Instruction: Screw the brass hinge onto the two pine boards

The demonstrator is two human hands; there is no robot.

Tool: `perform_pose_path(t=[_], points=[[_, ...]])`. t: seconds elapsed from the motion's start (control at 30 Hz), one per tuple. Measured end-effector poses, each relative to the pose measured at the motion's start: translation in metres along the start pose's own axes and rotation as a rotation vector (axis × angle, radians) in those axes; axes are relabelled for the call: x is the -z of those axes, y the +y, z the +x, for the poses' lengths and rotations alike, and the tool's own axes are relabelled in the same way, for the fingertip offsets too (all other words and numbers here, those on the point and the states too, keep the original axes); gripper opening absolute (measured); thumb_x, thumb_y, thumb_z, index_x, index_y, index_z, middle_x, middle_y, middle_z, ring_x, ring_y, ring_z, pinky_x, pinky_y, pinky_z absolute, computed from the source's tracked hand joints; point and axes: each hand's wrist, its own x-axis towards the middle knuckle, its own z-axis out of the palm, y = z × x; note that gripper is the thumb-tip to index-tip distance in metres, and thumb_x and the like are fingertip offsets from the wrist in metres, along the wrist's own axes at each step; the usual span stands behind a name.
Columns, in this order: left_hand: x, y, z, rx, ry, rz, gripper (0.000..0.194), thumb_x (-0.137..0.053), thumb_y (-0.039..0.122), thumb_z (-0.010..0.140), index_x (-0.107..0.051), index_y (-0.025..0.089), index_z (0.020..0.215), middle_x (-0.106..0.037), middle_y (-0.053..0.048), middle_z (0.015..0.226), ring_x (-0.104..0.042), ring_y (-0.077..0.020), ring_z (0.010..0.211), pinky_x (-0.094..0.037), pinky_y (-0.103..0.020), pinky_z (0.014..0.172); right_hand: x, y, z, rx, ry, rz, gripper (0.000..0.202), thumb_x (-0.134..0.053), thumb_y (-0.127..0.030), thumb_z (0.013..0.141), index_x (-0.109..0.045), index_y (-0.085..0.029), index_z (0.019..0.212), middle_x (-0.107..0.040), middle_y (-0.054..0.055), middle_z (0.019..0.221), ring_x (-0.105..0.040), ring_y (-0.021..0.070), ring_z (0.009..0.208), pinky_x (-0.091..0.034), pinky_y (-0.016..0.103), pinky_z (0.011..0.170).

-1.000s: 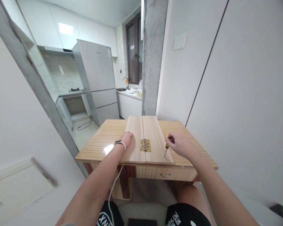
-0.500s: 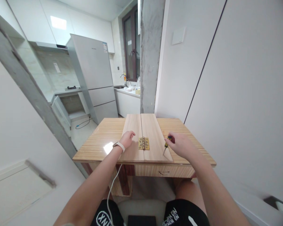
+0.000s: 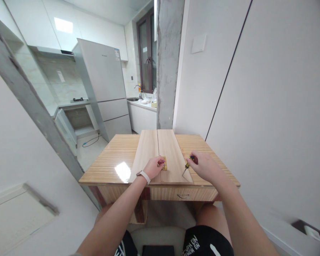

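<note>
Two pale wooden boards (image 3: pixel 145 149) lie side by side on the table, with a narrow seam between them. A brass hinge (image 3: pixel 164 164) sits over that seam near the front. My left hand (image 3: pixel 155 167), with a pale band on the wrist, covers the hinge's left half; its fingertips are pinched together at the hinge, and what is between them is hidden. In my right hand (image 3: pixel 202 164) is a yellow and black screwdriver (image 3: pixel 187 165), held by its handle. Its shaft slants down to the left over the right board, the tip close to the wood.
The striped wooden table (image 3: pixel 112 153) has a drawer handle (image 3: pixel 183 196) at its front, above my legs. A white wall (image 3: pixel 256 106) rises on the right. Beyond the table stand a grey pillar (image 3: pixel 169 71) and a refrigerator (image 3: pixel 102 78).
My left hand has moved right, from the left board onto the hinge, and its fingers have closed together. The right hand holds the screwdriver much as before. The view has shifted slightly.
</note>
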Motion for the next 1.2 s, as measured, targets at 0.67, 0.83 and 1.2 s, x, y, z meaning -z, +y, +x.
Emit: perform_pose_path(t=[0.67,0.83,1.2], points=[[-0.001,0.007,-0.002,-0.105,-0.047,0.151,0.012,-0.061,0.012,0.088,-0.069,0.019,0.084,-0.072,-0.004,0.088,-0.064,-0.0191,0.084,-0.049,-0.031,0.079,0.003,-0.005,-0.005,0.019,-0.003,0.047,0.018,-0.056,-0.033,0.094,-0.065,-0.020,0.085,-0.069,0.005,0.077,-0.060,0.0190,0.071,-0.034,0.029,0.065],[-0.006,0.009,-0.008,-0.134,-0.003,0.166,0.013,-0.061,0.009,0.087,-0.068,0.019,0.083,-0.069,-0.004,0.086,-0.063,-0.0195,0.086,-0.048,-0.031,0.080,0.000,-0.004,-0.004,0.035,-0.002,0.105,0.018,-0.054,-0.033,0.095,-0.065,-0.020,0.092,-0.072,0.007,0.087,-0.063,0.0192,0.078,-0.039,0.028,0.069],[-0.012,0.008,-0.012,-0.059,0.051,0.097,0.014,-0.061,0.008,0.085,-0.068,0.019,0.090,-0.069,-0.005,0.090,-0.065,-0.0190,0.088,-0.052,-0.033,0.082,-0.001,-0.021,0.008,0.107,0.093,0.213,0.017,-0.053,-0.031,0.097,-0.065,-0.021,0.099,-0.070,0.005,0.083,-0.062,0.0192,0.076,-0.041,0.029,0.070]])
